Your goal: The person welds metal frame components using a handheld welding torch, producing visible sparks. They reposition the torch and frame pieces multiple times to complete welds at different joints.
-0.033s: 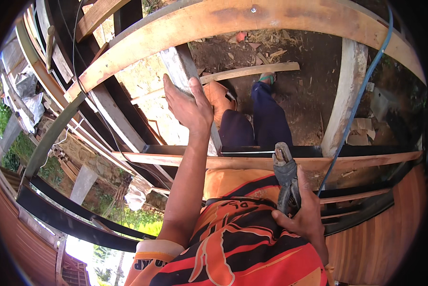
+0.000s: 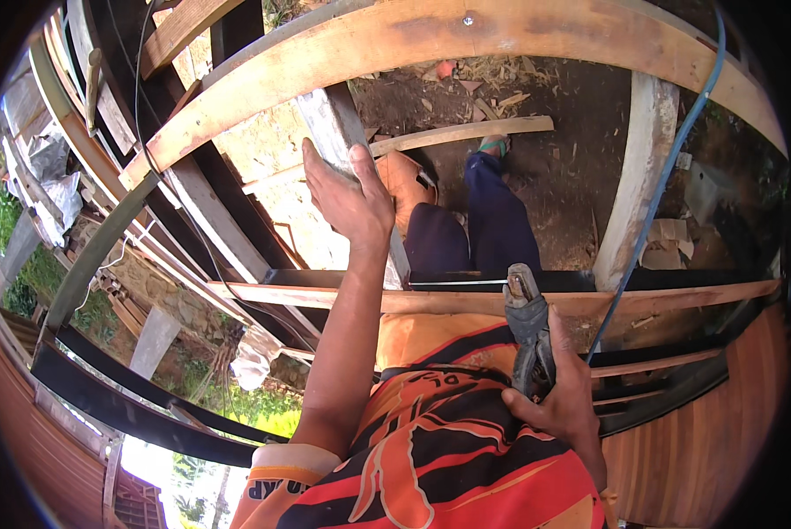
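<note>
My left hand (image 2: 349, 198) rests against a whitish, weathered timber (image 2: 325, 115), its fingers stretched out and apart. My right hand (image 2: 556, 397) is closed around a dark, worn hand tool (image 2: 527, 322) with grey wrapping near its upper end, held over my orange, red and black shirt at the right of the view. Just above the tool a thin pale strip (image 2: 453, 282) runs along a dark beam (image 2: 554, 279), beside a narrow wooden rail (image 2: 430, 299).
A curved wooden board (image 2: 413, 35) spans the top. A second post (image 2: 633, 176) stands at right, with a blue line (image 2: 655, 212) beside it. Dark cables and framing crowd the left. Below are my legs, an orange object (image 2: 400, 176) and scraps on dirt. Wooden planks (image 2: 677, 450) show bottom right.
</note>
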Demonstrator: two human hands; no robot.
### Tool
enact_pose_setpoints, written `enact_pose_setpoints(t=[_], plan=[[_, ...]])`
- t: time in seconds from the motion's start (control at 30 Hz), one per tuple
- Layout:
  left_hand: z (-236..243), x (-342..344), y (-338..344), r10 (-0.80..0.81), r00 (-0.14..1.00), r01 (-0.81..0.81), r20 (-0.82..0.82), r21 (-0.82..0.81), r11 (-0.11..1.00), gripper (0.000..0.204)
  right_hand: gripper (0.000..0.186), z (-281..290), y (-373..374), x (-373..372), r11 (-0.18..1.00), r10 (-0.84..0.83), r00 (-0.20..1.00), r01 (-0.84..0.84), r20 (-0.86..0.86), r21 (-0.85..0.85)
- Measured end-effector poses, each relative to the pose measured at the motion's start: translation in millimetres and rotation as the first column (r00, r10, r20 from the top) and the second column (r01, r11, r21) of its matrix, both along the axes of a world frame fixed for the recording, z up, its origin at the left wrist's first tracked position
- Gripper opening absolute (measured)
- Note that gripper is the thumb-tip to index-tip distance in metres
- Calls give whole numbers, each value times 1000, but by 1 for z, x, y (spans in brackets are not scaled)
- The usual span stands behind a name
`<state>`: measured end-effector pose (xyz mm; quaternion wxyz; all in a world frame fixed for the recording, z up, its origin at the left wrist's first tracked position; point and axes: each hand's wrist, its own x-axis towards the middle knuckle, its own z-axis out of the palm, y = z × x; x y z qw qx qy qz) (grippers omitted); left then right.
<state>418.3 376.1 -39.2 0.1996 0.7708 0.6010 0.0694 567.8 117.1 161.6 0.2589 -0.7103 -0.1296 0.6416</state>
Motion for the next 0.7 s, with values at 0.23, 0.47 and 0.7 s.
enact_pose_setpoints(t=[0.23, 0.47, 0.7], plan=[[0, 8, 6, -27, 1000, 27, 7, -24, 999, 81, 116, -5, 4, -4, 1000, 20, 1000, -20, 16, -23], [-2, 6, 6, -15, 1000, 14, -7, -25, 1000, 80, 116, -7, 3, -5, 998, 60, 998, -59, 10, -20], [-5, 4, 5, -35, 999, 35, -14, 5, 999, 78, 116, -7, -2, -12, 998, 56, 996, -58, 67, 34]])
